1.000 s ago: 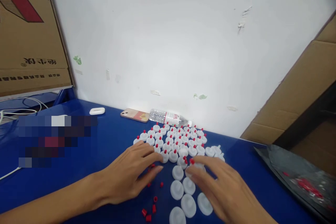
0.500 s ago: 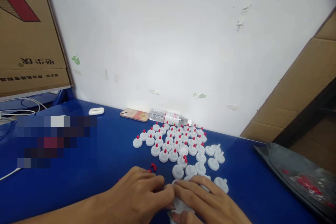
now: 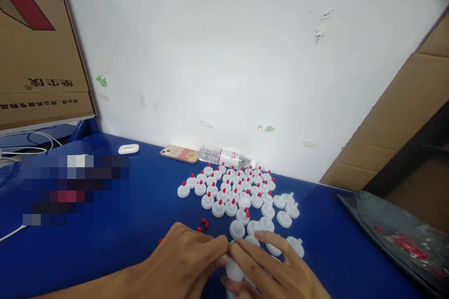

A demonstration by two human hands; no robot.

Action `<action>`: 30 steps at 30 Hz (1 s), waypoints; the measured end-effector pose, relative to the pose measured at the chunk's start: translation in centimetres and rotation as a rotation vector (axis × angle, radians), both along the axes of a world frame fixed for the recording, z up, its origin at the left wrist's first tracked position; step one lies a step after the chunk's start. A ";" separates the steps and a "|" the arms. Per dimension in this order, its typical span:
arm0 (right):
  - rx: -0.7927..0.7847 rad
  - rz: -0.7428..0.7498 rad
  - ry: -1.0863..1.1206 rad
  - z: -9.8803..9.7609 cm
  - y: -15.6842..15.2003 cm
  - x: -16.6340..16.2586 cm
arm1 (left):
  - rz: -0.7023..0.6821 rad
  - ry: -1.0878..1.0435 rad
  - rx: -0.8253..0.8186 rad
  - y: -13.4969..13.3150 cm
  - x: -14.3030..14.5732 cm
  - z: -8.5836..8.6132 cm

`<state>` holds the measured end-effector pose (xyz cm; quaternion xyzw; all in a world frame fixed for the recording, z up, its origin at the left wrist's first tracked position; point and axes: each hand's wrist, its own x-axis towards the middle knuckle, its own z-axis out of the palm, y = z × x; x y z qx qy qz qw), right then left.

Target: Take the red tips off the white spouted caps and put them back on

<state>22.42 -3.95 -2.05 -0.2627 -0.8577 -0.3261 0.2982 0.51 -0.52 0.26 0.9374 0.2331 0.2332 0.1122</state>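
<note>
Right hand (image 3: 277,266) fingers are closed on a round white piece (image 3: 234,270) at the near edge of the table, the thumb underneath and the fingers on the right, a grip that seems meant to steady it. Left hand (image 3: 182,257) fingers are curled together against the piece's far left edge, perhaps bracing it or gripping its tip; what lies between those fingertips is hidden, so I cannot tell whether they are clamped on anything.

Just beyond the hands lie bare white pieces (image 3: 284,219), spread to the right and near side, some tipped over with a pale nozzle showing. Farther off, white pieces with red tips (image 3: 218,209) stand mostly upright in a close cluster, probably kept apart from the bare ones so the two kinds can be told at a glance. A few loose red caps (image 3: 204,222) lie beyond the left hand, apparently within easy reach of it.

Past the cluster, a clear bottle (image 3: 228,156) lies on its side along the wall (image 3: 210,56), with a phone (image 3: 178,153) to its left and a small white case (image 3: 128,149) farther left, seemingly set back from the working area. On the right, a dark bag (image 3: 365,210) rests at the edge of the blue table (image 3: 150,196), red bits showing inside.
</note>
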 end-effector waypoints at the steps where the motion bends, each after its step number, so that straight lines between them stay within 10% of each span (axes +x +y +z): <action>1: 0.006 -0.016 -0.002 -0.1 0.0 0.0 | 0.039 -0.032 -0.035 -0.2 0.0 -0.1; 13: 0.014 -0.099 0.034 -0.4 -0.6 -0.9 | 0.263 -0.122 -0.576 -0.5 0.2 -0.7; 22: -0.020 -0.036 0.010 0.0 -0.2 -0.2 | 0.002 -0.068 0.235 0.4 -0.3 -1.5; 30: -0.074 0.030 0.070 0.3 0.1 0.2 | -0.007 0.040 0.311 0.5 -0.4 -0.1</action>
